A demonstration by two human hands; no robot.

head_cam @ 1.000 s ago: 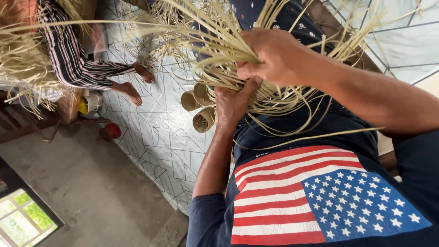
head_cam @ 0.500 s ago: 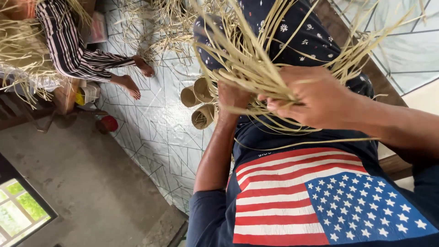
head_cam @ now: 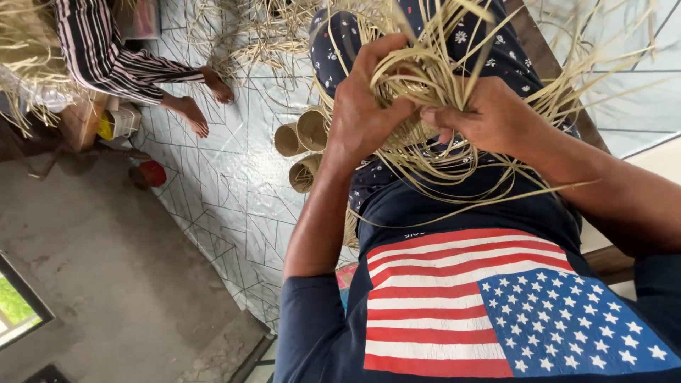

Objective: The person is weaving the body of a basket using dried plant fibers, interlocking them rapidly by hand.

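Both hands are buried in a half-woven straw piece (head_cam: 425, 106) held up over the lap, with loose pale strips fanning out in every direction. The left hand (head_cam: 365, 106) is curled shut around the near side of the bundle, fingers hooked over the top strands, and the right hand (head_cam: 489, 117) is clamped on the other side, thumb and fingers pinching strips against the woven part. Just past the left wrist there are three little woven cups (head_cam: 303, 149) lying on their sides on the patterned mat (head_cam: 213, 191), mouths facing this way, and as far as I can see they're hollow, nothing in them. Farther off, another person in striped clothes (head_cam: 106, 53) sits at the far end of the mat with a pile of straw (head_cam: 25, 53) beside them, plus a small yellow and white container (head_cam: 117, 122) and a red lid-like thing (head_cam: 151, 172) near the mat's edge; can't tell what's inside the container. The mat ends at bare concrete floor (head_cam: 92, 298) on the left, which gives open room on that side, while the right is boxed in by a wooden edge (head_cam: 610, 262).
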